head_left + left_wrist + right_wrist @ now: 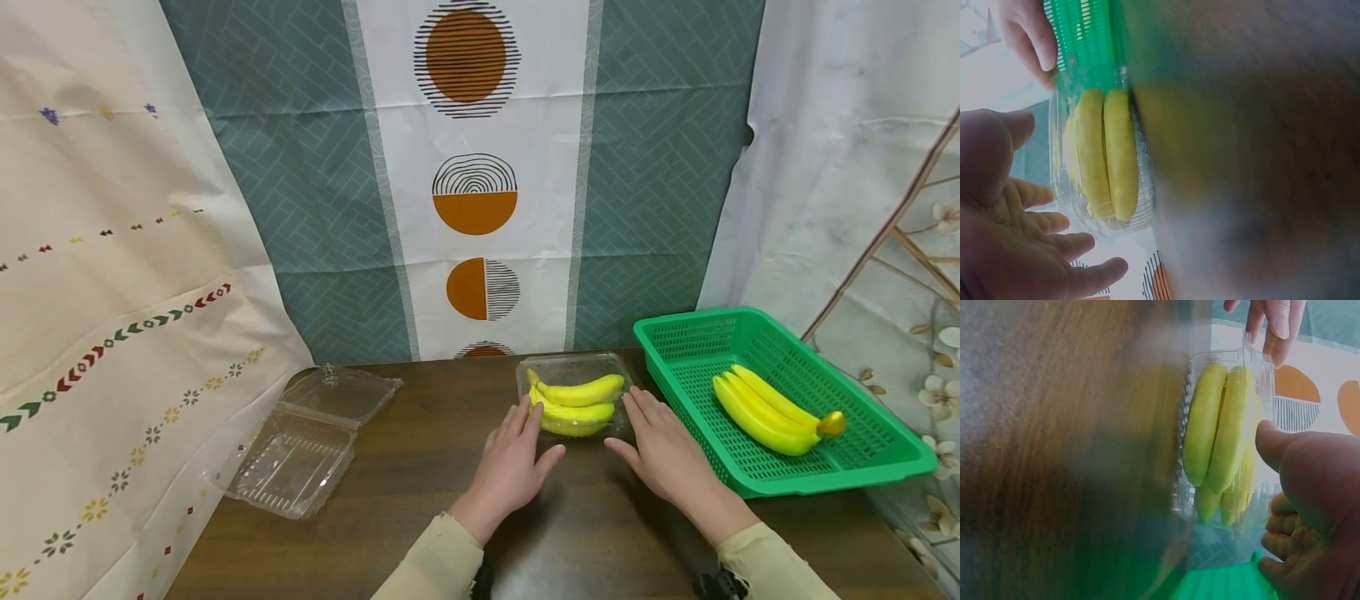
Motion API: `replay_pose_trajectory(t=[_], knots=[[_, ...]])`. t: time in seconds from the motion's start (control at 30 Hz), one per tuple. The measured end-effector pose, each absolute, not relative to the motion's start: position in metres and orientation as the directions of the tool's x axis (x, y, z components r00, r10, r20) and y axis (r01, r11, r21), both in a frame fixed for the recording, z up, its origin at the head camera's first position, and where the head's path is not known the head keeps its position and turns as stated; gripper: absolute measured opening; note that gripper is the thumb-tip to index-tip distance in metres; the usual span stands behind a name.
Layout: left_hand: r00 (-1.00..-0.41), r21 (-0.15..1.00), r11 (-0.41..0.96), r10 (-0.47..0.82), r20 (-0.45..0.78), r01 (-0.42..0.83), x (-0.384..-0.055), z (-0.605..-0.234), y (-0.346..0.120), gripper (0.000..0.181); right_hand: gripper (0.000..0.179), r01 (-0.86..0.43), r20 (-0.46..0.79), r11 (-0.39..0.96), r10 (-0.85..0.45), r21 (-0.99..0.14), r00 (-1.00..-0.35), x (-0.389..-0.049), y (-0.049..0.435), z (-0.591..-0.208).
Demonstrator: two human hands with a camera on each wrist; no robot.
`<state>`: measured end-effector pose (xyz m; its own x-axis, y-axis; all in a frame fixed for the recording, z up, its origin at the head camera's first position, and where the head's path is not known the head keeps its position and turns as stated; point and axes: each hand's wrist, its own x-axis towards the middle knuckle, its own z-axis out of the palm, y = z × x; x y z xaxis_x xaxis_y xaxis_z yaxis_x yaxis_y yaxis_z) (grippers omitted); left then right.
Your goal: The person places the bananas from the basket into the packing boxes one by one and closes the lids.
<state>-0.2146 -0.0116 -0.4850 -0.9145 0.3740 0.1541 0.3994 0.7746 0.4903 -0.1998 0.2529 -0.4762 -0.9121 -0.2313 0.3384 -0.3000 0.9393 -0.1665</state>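
A clear plastic clamshell box (555, 362) stands on the table with several yellow bananas (577, 413) inside it. Its lid appears to lie over the fruit in both wrist views. My left hand (510, 467) is at the box's left side, fingers extended and thumb spread. On the opposite side, my right hand (667, 454) has its fingers stretched along the box's right edge. Whether the fingertips touch the plastic, I cannot tell. The left wrist view shows the bananas (1094, 153) lengthwise through the clear wall, and neither palm holds anything.
An empty clear clamshell box (292, 458) lies with its lid raised at the table's left. To the right, a green plastic basket (750, 321) holds a bunch of bananas (772, 412). Patterned cloths (480, 133) hang behind the table (420, 500) and at both sides.
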Motion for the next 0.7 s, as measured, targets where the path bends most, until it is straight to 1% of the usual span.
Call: replay_pose_trajectory(t=[0.17,0.4,0.7], knots=[[-0.918,0.486,0.783,0.372,0.133,0.388,-0.221,-0.486,-0.01,0.081,0.087,-0.293,0.335,0.942,-0.225,-0.166,-0.915,-0.204,0.253,-0.475],[-0.914,0.476,0.784,0.38,0.139,0.398,-0.229,-0.487,-0.008,0.081,0.086,-0.277,0.315,0.943,-0.211,-0.184,-0.925,-0.211,0.253,-0.473],[-0.913,0.475,0.784,0.386,0.132,0.4,-0.236,-0.484,-0.005,0.081,0.085,-0.276,0.312,0.945,-0.213,-0.175,-0.926,-0.219,0.254,-0.473]])
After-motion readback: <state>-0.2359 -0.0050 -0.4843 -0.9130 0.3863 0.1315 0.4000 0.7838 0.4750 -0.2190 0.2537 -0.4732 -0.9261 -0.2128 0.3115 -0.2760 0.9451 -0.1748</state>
